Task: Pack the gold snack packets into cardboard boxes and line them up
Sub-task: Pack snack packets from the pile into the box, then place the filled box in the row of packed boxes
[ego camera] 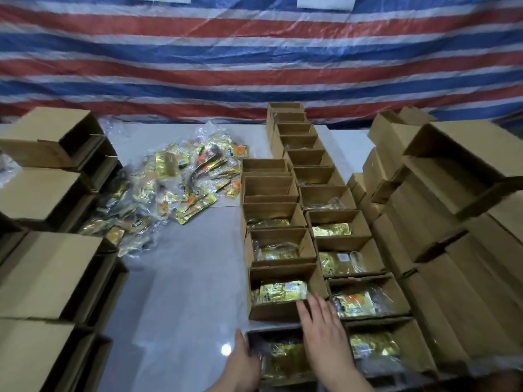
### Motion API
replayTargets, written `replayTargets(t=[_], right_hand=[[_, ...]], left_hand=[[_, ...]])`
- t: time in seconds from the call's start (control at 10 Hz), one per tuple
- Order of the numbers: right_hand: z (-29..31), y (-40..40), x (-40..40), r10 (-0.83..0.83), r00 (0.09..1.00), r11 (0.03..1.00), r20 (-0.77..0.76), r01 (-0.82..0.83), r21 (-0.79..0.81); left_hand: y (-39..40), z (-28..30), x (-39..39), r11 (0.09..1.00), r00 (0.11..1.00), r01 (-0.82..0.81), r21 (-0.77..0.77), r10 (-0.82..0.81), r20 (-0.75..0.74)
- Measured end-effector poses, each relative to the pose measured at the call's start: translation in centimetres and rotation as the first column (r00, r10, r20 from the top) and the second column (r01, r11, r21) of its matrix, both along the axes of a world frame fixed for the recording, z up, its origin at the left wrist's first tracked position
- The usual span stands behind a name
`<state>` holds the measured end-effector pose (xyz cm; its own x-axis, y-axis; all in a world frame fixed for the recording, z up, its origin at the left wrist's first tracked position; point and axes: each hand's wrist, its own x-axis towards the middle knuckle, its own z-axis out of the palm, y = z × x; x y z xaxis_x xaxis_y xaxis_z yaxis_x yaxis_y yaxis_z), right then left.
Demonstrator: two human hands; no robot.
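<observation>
Two rows of open cardboard boxes run away from me down the middle right of the grey table [181, 278]. The near boxes hold gold snack packets; the far ones look empty. My right hand [325, 332] lies with straight fingers over the nearest box [283, 360] of the left row, fingertips on the front wall of the box behind it [271, 309], which holds a gold packet [283, 291]. My left hand [243, 363] presses flat against the nearest box's left side. A loose pile of gold packets [175, 188] lies at the centre left.
Stacks of empty cardboard boxes stand along the left edge [48, 267] and the right side [452, 222]. A red, white and blue striped tarp [254, 52] hangs behind the table.
</observation>
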<state>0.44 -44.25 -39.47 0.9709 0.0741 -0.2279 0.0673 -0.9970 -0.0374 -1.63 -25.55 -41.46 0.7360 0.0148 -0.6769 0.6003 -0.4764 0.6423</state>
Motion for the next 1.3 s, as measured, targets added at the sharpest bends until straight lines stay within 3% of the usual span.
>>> replayTargets(t=[0.1, 0.3, 0.4, 0.8, 1.0, 1.1, 1.2, 1.3], right_hand=[[-0.1, -1.5, 1.7, 0.059, 0.995, 0.998, 0.083, -0.055, -0.043], [-0.8, -2.0, 5.3, 0.156, 0.987, 0.978, 0.041, -0.148, -0.147], [-1.5, -2.2, 6.1, 0.187, 0.981, 0.973, 0.042, -0.179, -0.145], [-0.7, -1.8, 8.7, 0.181, 0.983, 0.981, -0.013, -0.181, -0.062], [-0.4, -1.5, 9.2, 0.146, 0.988, 0.989, -0.053, -0.147, -0.022], [0.0, -1.0, 9.2, 0.102, 0.992, 0.995, -0.078, -0.101, 0.022], [1.0, 0.2, 10.7, 0.109, 0.994, 0.989, -0.003, -0.108, 0.101], [2.6, 2.6, 13.9, 0.069, 0.995, 0.982, 0.073, -0.08, 0.17]], left_hand=[[-2.7, 0.6, 1.7, 1.0, 0.999, 0.019, 0.002, -0.02, 0.034], [-3.7, 1.2, 4.0, 0.999, 0.998, -0.04, -0.035, 0.042, 0.057], [-3.8, 2.1, 4.8, 0.985, 0.989, -0.086, -0.152, 0.103, 0.104], [-3.9, 1.8, 5.9, 0.978, 0.972, -0.196, -0.07, 0.204, 0.116], [-3.2, 2.4, 7.2, 0.984, 0.983, -0.116, -0.135, 0.133, 0.123], [-1.8, 2.8, 7.4, 0.994, 0.996, -0.073, -0.08, 0.077, 0.047], [1.6, 3.0, 9.0, 0.986, 0.982, -0.167, -0.008, 0.167, 0.088], [5.7, 3.4, 13.8, 0.987, 0.978, -0.162, 0.014, 0.159, 0.139]])
